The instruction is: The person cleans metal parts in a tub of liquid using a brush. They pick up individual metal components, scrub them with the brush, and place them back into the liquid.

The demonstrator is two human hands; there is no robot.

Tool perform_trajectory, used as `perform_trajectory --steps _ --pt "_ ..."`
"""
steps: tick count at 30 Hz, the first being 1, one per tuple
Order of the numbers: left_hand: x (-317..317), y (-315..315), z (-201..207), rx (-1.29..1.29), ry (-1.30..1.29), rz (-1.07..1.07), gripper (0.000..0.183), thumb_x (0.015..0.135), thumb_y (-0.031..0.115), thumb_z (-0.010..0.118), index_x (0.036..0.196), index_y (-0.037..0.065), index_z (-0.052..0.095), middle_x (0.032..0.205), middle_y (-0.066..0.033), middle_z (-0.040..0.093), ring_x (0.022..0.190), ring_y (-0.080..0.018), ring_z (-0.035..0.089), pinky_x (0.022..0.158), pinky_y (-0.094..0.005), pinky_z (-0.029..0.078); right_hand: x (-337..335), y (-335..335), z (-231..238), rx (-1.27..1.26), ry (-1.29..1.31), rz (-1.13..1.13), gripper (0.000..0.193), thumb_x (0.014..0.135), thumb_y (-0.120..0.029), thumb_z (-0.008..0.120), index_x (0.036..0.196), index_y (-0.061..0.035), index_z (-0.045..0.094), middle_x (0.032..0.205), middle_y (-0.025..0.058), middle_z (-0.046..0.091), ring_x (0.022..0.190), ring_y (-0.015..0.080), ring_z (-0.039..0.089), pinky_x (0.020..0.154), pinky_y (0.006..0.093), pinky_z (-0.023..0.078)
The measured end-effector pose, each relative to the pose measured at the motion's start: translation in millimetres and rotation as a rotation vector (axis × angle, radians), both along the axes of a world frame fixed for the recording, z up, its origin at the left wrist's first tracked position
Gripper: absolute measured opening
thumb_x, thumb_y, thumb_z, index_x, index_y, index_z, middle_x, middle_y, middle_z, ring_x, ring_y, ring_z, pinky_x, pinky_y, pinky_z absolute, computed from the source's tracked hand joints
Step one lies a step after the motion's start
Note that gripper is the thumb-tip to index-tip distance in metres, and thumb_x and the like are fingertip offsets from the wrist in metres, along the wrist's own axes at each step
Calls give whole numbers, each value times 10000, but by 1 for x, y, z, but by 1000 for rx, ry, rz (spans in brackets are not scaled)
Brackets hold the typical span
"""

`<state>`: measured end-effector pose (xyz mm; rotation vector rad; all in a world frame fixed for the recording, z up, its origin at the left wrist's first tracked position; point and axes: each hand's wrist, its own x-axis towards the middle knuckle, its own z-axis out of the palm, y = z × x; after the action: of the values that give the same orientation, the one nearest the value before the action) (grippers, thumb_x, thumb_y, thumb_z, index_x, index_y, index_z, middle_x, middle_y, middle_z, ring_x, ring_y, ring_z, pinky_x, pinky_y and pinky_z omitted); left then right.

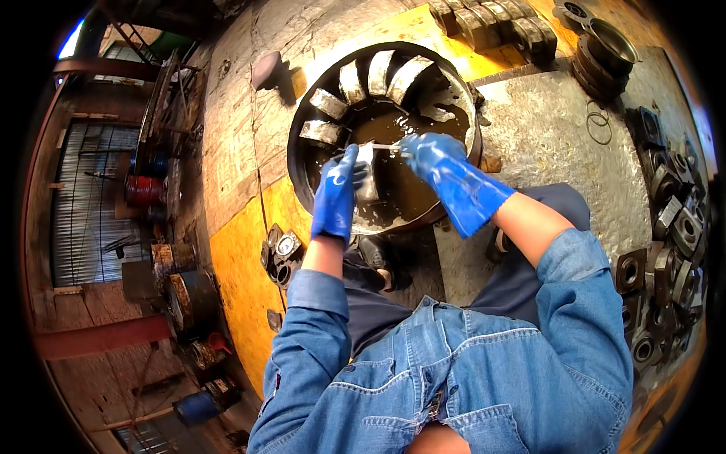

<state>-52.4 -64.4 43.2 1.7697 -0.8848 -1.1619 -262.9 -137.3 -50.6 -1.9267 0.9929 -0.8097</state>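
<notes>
Blue rubber gloves cover both hands. My left hand [336,193] is closed on the edge of a wet, shiny metal block [367,180] and tilts it over a round black basin [296,170]. My right hand [434,155] grips a thin, pale rod-like tool [386,147] whose far end reaches the top of that block; the fist hides its other end. Dark brown liquid [401,181] lies in the basin under both hands. Along the far inner wall lean several similar curved metal blocks [352,82], wet and grey.
Right of the basin, a metal plate [560,144] covers the floor, with two thin rings [599,127] on it. Dark metal parts [684,227] crowd the right side. Stacked round rings [601,64] and a row of blocks [484,26] stand at the back. Small parts [283,253] lie near my left forearm.
</notes>
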Motion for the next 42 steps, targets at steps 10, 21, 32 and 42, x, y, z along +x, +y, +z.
perform_trajectory --steps 10,21,32,42 --pt "-4 -14 -62 646 -1027 -54 627 866 339 734 1347 -51 635 1329 -282 702 1247 -440 685 1049 -483 554 16 5 36 300 775 6 186 959 -221 665 986 -156 836 1028 74 819 976 285 790 855 418 620" --pt "-7 -9 -70 609 -1008 -164 637 864 409 712 1275 -77 675 1248 -282 735 1189 -414 718 1022 -459 564 55 -9 7 385 928 168 277 967 -198 688 1205 -112 804 1252 119 777 1156 366 752 905 491 628" --pt "81 20 -62 410 -686 -183 636 864 397 654 1260 -99 678 1250 -364 695 1217 -481 671 1055 -503 521 104 11 7 156 1181 293 378 757 -242 919 1102 -112 831 1045 21 820 980 278 792 722 556 606" --pt "104 30 -82 415 -682 -114 657 846 391 682 1282 -100 654 1277 -351 687 1222 -468 667 1059 -491 533 122 26 39 208 1194 276 339 1014 -167 554 1282 -54 729 1188 165 791 1084 374 777 791 615 614"
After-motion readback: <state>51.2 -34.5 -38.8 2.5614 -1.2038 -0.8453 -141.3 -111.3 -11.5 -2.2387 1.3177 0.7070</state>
